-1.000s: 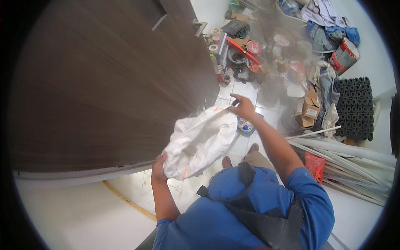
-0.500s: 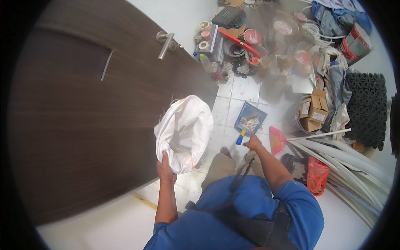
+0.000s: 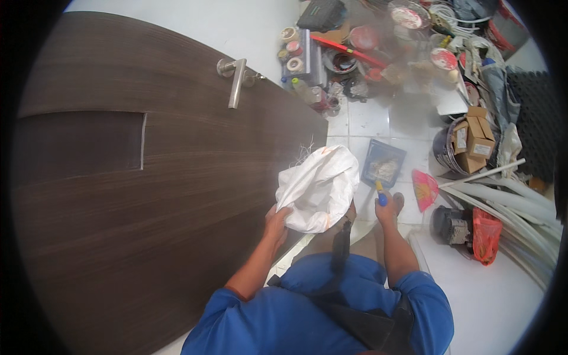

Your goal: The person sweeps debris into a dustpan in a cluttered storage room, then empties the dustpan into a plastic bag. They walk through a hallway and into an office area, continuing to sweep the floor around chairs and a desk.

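My left hand (image 3: 276,224) grips the rim of a white woven sack (image 3: 316,189) at its lower left edge. The sack's mouth gapes upward, and loose threads stick out at its far side. A blue dustpan (image 3: 374,161) with a yellow and blue handle is in front of me on the right, with pale debris (image 3: 386,170) lying in its pan. My right hand (image 3: 386,210) is closed around the end of that handle. The sack and the dustpan are apart, with the sack to the left.
A dark wooden door (image 3: 177,195) fills the left side. Tape rolls, buckets and tools crowd the far floor. To the right are a bucket (image 3: 445,145) with cardboard boxes, a pink fan-shaped object (image 3: 424,189), white pipes (image 3: 503,204) and a red bag (image 3: 486,236).
My right hand has reached the dustpan's handle and closed on it. The sack has shifted right, nearer the dustpan, still in my left hand. The whole view has turned somewhat.
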`<state>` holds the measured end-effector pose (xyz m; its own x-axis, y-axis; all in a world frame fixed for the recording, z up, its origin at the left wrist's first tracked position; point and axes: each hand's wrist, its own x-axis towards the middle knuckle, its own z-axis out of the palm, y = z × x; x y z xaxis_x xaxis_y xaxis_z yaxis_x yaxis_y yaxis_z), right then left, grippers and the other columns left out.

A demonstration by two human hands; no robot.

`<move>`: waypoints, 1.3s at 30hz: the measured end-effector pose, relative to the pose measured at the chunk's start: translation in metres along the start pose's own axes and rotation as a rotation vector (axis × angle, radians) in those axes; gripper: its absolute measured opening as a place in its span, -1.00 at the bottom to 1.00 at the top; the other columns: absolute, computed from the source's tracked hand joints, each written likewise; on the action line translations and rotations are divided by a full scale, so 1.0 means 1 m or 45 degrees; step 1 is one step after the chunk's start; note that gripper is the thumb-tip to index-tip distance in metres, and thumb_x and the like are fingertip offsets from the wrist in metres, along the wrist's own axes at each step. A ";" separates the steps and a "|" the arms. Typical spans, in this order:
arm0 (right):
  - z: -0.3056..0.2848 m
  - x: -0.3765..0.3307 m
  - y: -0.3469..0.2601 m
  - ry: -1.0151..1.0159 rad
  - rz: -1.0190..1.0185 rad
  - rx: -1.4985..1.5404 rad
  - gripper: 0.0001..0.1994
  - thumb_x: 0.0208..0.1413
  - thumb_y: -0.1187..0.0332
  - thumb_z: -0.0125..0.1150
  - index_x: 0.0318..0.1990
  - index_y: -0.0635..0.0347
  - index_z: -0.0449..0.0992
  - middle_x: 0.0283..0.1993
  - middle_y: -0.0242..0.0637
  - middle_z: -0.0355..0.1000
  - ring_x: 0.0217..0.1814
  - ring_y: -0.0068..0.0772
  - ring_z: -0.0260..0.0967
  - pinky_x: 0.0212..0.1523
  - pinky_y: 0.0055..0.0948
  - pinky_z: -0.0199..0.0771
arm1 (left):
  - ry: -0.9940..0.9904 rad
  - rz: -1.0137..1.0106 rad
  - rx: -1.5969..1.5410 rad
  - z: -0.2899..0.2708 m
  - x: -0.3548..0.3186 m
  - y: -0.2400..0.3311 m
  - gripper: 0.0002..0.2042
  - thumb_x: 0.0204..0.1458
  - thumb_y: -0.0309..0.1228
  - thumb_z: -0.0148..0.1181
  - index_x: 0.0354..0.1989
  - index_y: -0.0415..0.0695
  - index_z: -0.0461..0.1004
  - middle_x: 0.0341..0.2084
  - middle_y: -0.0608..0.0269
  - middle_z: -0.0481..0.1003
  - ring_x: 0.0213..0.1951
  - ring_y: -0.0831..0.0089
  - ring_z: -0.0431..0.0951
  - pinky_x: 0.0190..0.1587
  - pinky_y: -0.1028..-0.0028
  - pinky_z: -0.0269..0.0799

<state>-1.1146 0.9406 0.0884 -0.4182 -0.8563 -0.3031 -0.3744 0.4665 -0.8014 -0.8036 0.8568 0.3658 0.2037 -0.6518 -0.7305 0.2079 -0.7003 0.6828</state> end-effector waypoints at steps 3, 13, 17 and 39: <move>-0.032 -0.003 -0.017 0.129 0.060 0.202 -0.69 -0.15 0.63 0.14 -0.16 0.24 0.49 -0.04 -0.11 0.50 0.09 -0.17 0.43 0.15 -0.35 0.34 | 0.079 0.013 0.340 -0.001 0.046 -0.013 -0.48 0.09 -0.26 0.26 0.14 -0.37 0.37 -0.03 0.05 0.51 -0.01 0.26 0.53 0.05 0.37 0.39; -0.227 -0.074 -0.146 0.231 -0.152 0.740 -0.65 -0.25 0.76 0.13 -0.25 0.18 0.40 -0.09 -0.24 0.44 0.18 -0.23 0.35 0.30 -0.26 0.20 | 0.407 0.251 0.674 0.059 0.135 -0.027 -0.39 0.22 -0.01 -0.05 0.11 -0.43 0.40 0.03 -0.24 0.47 0.12 -0.06 0.45 0.15 0.21 0.31; -0.291 -0.105 -0.225 0.266 -0.508 0.829 -0.67 -0.15 0.66 0.24 -0.21 0.13 0.34 -0.25 -0.31 0.32 -0.04 -0.28 0.36 0.33 -0.13 0.18 | 0.318 0.390 0.978 0.095 0.149 -0.048 -0.43 0.24 -0.04 -0.11 0.07 -0.38 0.43 0.02 -0.29 0.46 0.12 -0.14 0.41 0.17 0.15 0.28; -0.366 -0.158 -0.443 0.124 -0.800 0.473 -0.76 0.02 0.34 0.28 -0.45 0.12 0.28 -0.63 -0.36 0.25 -0.62 -0.50 0.20 -0.51 -0.44 0.33 | -0.500 0.271 0.989 0.236 0.128 -0.112 -0.30 0.19 0.15 -0.18 0.21 -0.26 0.36 0.09 -0.27 0.42 0.20 -0.10 0.36 0.25 0.19 0.22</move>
<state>-1.1858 0.9508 0.6799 -0.2951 -0.9058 0.3041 -0.2699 -0.2263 -0.9359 -1.0265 0.7831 0.1940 -0.2075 -0.7434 -0.6359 -0.5320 -0.4597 0.7111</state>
